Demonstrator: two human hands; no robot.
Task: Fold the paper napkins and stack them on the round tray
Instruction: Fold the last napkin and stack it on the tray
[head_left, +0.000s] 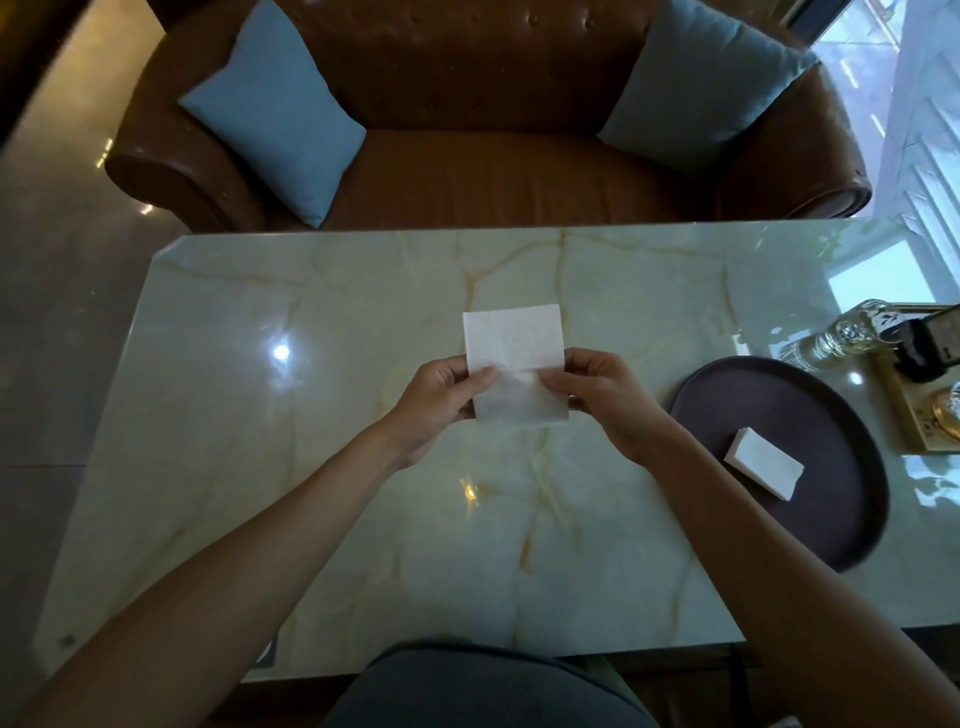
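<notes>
A white paper napkin (514, 343) is held up over the middle of the marble table (311, 415), with a crease across it at finger height. My left hand (441, 402) pinches its left edge and my right hand (605, 397) pinches its right edge. To the right lies the dark round tray (810, 415), and a small stack of folded white napkins (763, 462) rests on it, near its middle.
A gold-rimmed rectangular tray (906, 415) at the table's right edge carries a glass bottle (841, 332) and a dark object. Behind the table stands a brown leather sofa (493, 171) with two blue cushions. My lap is at the table's near edge.
</notes>
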